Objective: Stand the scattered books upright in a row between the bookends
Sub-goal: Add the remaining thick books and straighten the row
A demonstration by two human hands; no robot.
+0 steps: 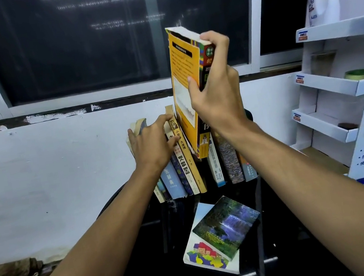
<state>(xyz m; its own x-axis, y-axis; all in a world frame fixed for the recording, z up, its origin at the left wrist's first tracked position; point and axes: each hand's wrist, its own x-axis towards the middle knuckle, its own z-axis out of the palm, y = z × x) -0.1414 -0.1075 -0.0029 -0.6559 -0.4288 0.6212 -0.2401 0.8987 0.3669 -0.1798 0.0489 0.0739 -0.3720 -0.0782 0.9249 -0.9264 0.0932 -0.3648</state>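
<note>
Yellow book [187, 84], clasped near top by right hand [214, 93], lower end entering gap in upright row [182, 174].
Right fingers curled over spine, thumb on cover, for steering downward. Left hand [153, 145] on book tops, fingers straight and spread, likely bracing left group so gap beside fingertips does not close. Two flat books [225, 229] below both wrists, not yet stood. Bookends not discernible. White rack [331, 85] far right of fingers: glass [322, 63], green roll [358, 74] in trays.

yellow book [187, 93] raised above gap | row [181, 171] upright | two books [219, 235] flat
</note>
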